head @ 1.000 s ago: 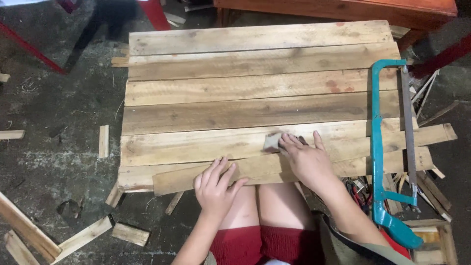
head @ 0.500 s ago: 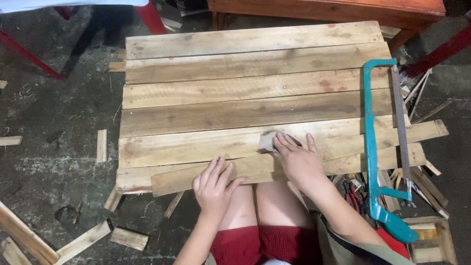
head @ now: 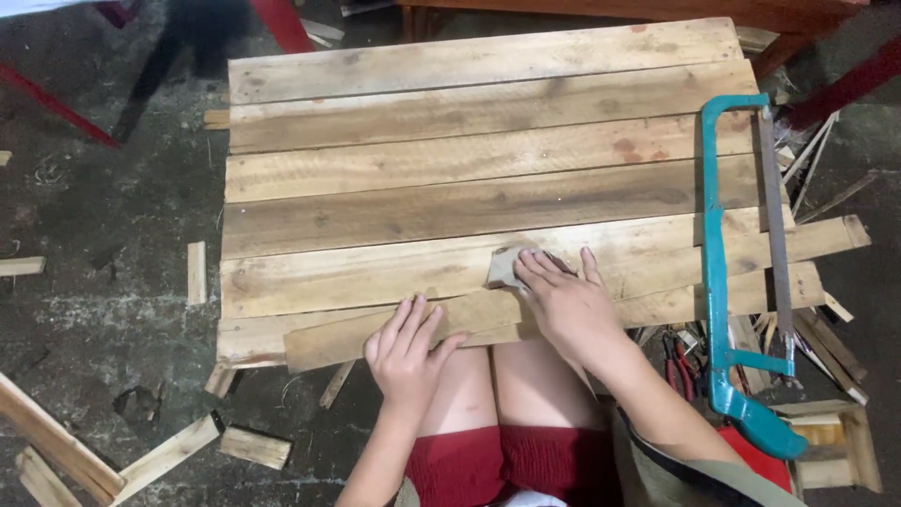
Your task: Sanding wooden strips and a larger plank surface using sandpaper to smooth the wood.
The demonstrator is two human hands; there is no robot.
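Far left of frame: dark, stained concrete floor [head: 94, 310] littered with short pale wood offcuts [head: 169, 457]; one small upright scrap [head: 196, 272] just beside the table's left edge.

Centre: low table of rough pale wooden planks [head: 469, 122], boards running left to right. Across its near edge, one loose long narrow wooden slat [head: 676, 272], long axis left to right, right end tilted slightly toward the upper right.

Left hand [head: 406, 352], lower centre: flat on the slat's left part, palm down, fingers spread and pointing to the upper right. Pressing, not gripping; nothing closed in it.

Just right and a little higher: small folded piece of grey-brown sandpaper [head: 502, 268], lying on the slat's far edge where it meets the table. Right hand [head: 563, 305] on top of it, fingers [head: 537, 269] extended flat over its right side, thumb out to the right; held by pressure under the fingertips, no curl seen. Sandpaper up and left of the right palm, up and right of the left hand; right hand nearer, touching. Right forearm in from the lower right, wrist low.

Below the hands: bare knees, red shorts [head: 497, 465].

Right of frame: teal-framed hacksaw [head: 718, 272] lying across the table's right end, top to bottom, handle toward the lower right.
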